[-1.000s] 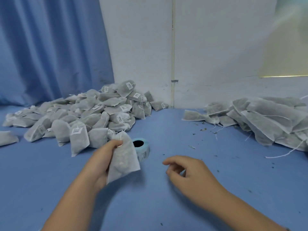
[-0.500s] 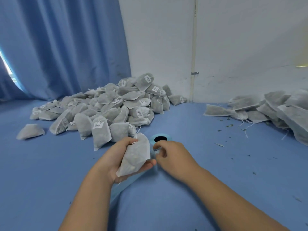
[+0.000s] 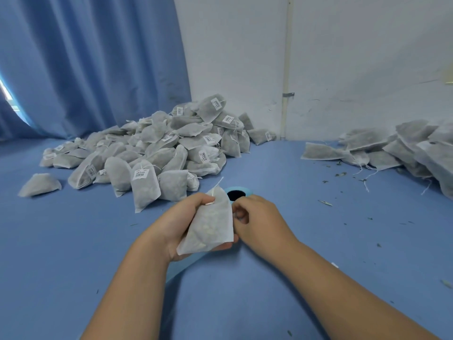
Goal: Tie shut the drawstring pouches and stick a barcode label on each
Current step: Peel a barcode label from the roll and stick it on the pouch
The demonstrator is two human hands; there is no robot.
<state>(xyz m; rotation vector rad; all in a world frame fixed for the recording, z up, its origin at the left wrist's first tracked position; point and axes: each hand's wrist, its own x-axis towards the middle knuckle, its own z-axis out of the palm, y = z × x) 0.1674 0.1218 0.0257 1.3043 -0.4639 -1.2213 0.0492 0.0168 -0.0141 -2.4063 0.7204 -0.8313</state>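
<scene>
pouch (image 3: pixel 210 224) is clamped in the curled fingers of the left hand (image 3: pixel 181 222) just in front of the roll (image 3: pixel 236 193) on the table (image 3: pixel 331 229), right hand (image 3: pixel 259 217) just beside the roll, its fingers curled, whether on anything i cannot tell.

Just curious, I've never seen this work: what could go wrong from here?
The white fabric pouch in the left hand hides most of the light blue label roll, so the right hand may fumble a label. Loose dark crumbs on the blue table could stick to its glue.
</scene>
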